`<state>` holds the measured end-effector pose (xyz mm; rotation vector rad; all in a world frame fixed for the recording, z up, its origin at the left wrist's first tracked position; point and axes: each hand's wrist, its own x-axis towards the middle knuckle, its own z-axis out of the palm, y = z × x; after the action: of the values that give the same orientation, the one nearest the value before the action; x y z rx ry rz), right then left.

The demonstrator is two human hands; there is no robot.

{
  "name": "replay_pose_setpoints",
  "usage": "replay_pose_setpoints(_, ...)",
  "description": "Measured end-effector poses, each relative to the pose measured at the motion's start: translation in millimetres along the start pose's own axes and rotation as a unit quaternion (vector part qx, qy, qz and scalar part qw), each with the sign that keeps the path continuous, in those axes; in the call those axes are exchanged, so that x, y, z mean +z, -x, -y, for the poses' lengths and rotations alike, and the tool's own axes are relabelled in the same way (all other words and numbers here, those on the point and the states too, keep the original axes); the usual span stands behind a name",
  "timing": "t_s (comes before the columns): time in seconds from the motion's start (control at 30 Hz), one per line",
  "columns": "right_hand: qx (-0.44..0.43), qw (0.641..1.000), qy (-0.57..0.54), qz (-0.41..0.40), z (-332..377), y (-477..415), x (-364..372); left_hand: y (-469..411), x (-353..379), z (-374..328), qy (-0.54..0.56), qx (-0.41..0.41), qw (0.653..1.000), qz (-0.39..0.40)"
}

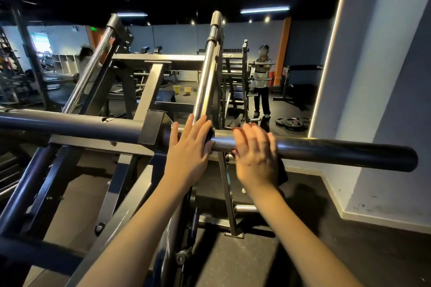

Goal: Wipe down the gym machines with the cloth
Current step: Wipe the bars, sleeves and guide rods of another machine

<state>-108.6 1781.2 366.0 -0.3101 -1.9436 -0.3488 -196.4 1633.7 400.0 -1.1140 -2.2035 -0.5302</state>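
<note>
Steel bar [224, 141]: left hand [189, 147] flat, fingers straight; right hand [255, 154] fingers curled, pressing dark cloth [282, 173] onto it

The sleeve [223, 144] is glossy steel, the bar end [345, 151] matt black, the cloth [282, 173] dark fabric.

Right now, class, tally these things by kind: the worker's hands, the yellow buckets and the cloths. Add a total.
hands: 2, left hand and right hand
yellow buckets: 2
cloth: 1
total: 5
</note>
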Motion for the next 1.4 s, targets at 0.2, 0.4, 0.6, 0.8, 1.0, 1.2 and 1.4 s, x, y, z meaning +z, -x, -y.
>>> replay_pose_setpoints(0.2, -0.087, 0.996, -0.017, 0.011, -38, 9, -20, 0, 2, 0, 0.012, 0.001, 1.0, -0.006)
replay_pose_setpoints(0.4, 0.071, 0.997, -0.036, 0.023, -11, -4, -21, 1, 5, -1, 0.018, -0.002, 1.0, -0.016)
replay_pose_setpoints(0.6, -0.051, 0.998, -0.039, 0.027, -11, -12, -15, 0, 6, -1, -0.01, -0.005, 1.0, -0.022)
replay_pose_setpoints(0.8, 0.029, 0.999, -0.003, -0.025, -24, 2, -11, 1, 6, -3, -0.015, -0.013, 1.0, -0.018)
replay_pose_setpoints(1.0, -0.034, 0.997, -0.064, 0.039, -12, -21, -23, 1, 4, -6, -0.034, -0.026, 0.999, 0.0)
replay_pose_setpoints(1.2, 0.034, 0.999, -0.012, -0.003, -65, 13, -34, 8, -11, -31, -0.094, 0.044, 0.994, -0.011)
replay_pose_setpoints(1.4, 0.051, 0.994, -0.065, 0.072, -29, -23, -35, 8, 4, -66, -0.011, 0.054, 0.998, 0.032)
